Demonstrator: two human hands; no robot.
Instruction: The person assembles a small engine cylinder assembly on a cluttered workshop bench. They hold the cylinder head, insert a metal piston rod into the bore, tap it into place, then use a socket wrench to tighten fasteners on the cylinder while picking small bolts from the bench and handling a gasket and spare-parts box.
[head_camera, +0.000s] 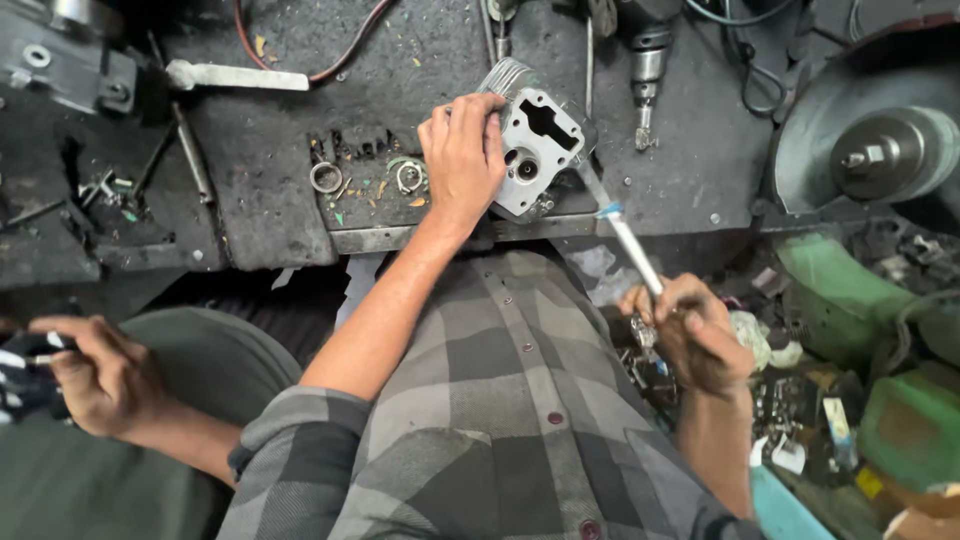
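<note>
A: Starting at the far left. A co-worker's hand (100, 375) is curling round a small thin object at the near left edge; it is not the wearer's own.

B: Noted. On the table (270, 190)?

A: Two small metal rings (326, 177) are lying loose among coloured shavings, just left of the wearer's left hand (463, 155).

B: State of that left grip?

A: It is wrapping over the left side of the grey cylinder head (537, 150), fingers on its top edge. The head is sitting tilted at the near edge of the table, centre of the scene; the hand is probably pinning it so it does not shift.

B: And the right?

A: The right hand (695, 335) is closing round the lower end of a long metal rod (625, 235), which is slanting up and left toward the head's underside. Whether its tip is touching, I cannot tell. A round machine wheel (880, 150) is sitting far right.
</note>
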